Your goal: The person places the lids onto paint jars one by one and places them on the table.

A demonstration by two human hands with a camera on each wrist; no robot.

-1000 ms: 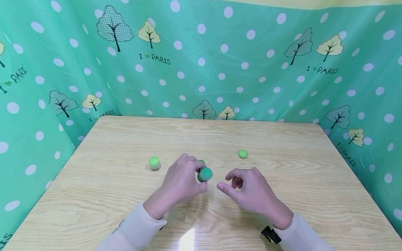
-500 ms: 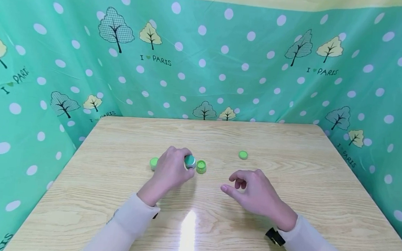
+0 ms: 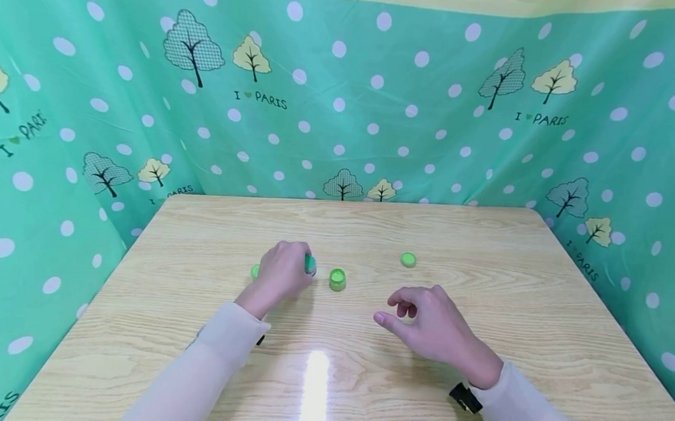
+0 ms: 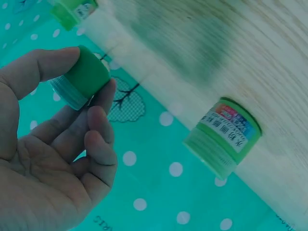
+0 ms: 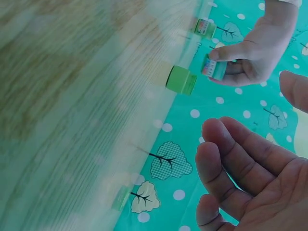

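My left hand pinches a small dark green paint jar between thumb and fingertips, its ribbed lid on, above the table. Left of it stands a light green paint jar with a printed label and a ribbed lid, mostly covered by the hand in the head view. To the right, a light green jar without its lid stands on the table. My right hand hovers farther right, fingers loosely curved, thumb apart, with nothing in it.
A loose light green lid lies toward the back right of the wooden table. A green polka-dot curtain hangs behind and along the sides.
My left hand has carried the dark green jar leftward and slightly back, away from the lidless jar, which has come into full view. The right hand has shifted only slightly right.
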